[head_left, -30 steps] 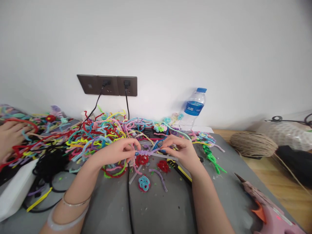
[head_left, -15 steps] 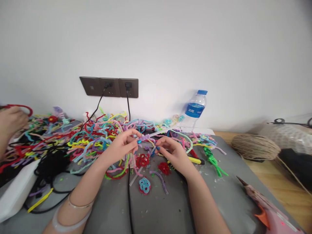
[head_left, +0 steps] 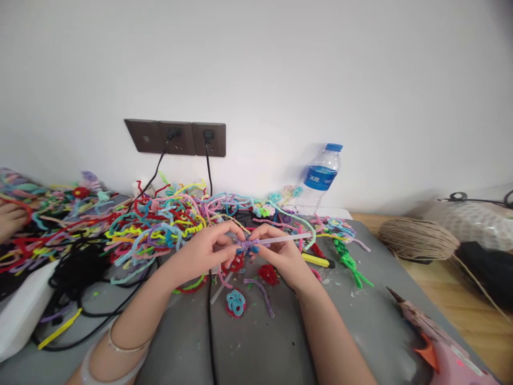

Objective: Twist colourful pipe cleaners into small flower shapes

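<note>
My left hand (head_left: pixel 212 247) and my right hand (head_left: pixel 279 256) meet over the middle of the table. Both are closed in a pinch on a coiled purple pipe cleaner (head_left: pixel 247 244). A translucent stick, like a glue stick (head_left: pixel 286 238), runs from the coil out to the right across my right hand. The fingers partly hide the coil. Just below lie red pipe-cleaner flowers (head_left: pixel 268 274), a blue pipe-cleaner flower (head_left: pixel 235 303) with red under it, and a loose purple pipe-cleaner strip (head_left: pixel 262 295).
Tangled pipe cleaners (head_left: pixel 160 224) spread along the wall. Another person's hand (head_left: pixel 12 219) is at far left. A water bottle (head_left: pixel 320 179), yellow-handled tool (head_left: pixel 316 261), twine ball (head_left: pixel 417 239) and pink glue gun (head_left: pixel 444 347) sit rightward. A black cable (head_left: pixel 210 331) crosses the front.
My hands have come together on the purple coil. The translucent stick now points right at a lower angle. The other person's hand has dropped lower and further left. The view has shifted slightly.
</note>
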The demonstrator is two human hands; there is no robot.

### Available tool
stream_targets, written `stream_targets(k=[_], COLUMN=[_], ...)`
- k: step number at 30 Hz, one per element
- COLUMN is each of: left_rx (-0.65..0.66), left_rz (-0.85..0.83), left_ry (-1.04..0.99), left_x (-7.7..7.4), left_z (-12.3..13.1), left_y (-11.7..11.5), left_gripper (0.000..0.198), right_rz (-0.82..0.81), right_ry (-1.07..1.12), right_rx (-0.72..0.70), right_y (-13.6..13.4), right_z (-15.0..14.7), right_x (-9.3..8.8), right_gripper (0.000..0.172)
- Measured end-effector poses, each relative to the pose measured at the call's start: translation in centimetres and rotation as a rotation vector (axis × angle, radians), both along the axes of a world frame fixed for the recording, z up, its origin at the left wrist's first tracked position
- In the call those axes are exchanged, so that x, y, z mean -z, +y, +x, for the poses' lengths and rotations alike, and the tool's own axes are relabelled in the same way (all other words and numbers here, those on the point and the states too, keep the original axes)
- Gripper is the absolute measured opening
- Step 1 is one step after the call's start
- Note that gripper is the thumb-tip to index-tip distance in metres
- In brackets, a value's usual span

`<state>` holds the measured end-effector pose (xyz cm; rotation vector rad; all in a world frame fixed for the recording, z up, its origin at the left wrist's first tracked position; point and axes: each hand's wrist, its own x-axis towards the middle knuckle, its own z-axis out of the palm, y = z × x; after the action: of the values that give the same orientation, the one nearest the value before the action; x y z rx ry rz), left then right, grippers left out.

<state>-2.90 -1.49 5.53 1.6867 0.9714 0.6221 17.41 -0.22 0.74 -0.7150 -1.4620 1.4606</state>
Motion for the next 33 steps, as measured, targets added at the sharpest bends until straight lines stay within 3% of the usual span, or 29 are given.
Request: stream_targets(k=[8,13,20,33], left_rx=[-0.033,-0.072,-0.137,-0.175], left_rz=[0.004,0.118,0.264,0.250], left_ry=[-0.011,0.089,0.233,0.226], left_x=[0.2,0.1,1.0,1.3], left_z=[0.0,0.2,0.6,1.3], left_y=[-0.1,-0.1,0.2,0.4], left_gripper=[0.014,0.011,0.015,0.025], right_rz=[0.012,-0.016,-0.027,0.103], right_ry=[-0.013,-0.003,-0.014,-0.103], right_rx=[-0.095,-0.072,-0.011,0.029], right_y=[-0.3,-0.3,-0.3,-0.3], right_z=[0.2,0.0,-0.8,-1.7], right_x=[-0.1,-0.2,0.3,0.7], right_gripper=[0.016,0.019,0.028,0.014])
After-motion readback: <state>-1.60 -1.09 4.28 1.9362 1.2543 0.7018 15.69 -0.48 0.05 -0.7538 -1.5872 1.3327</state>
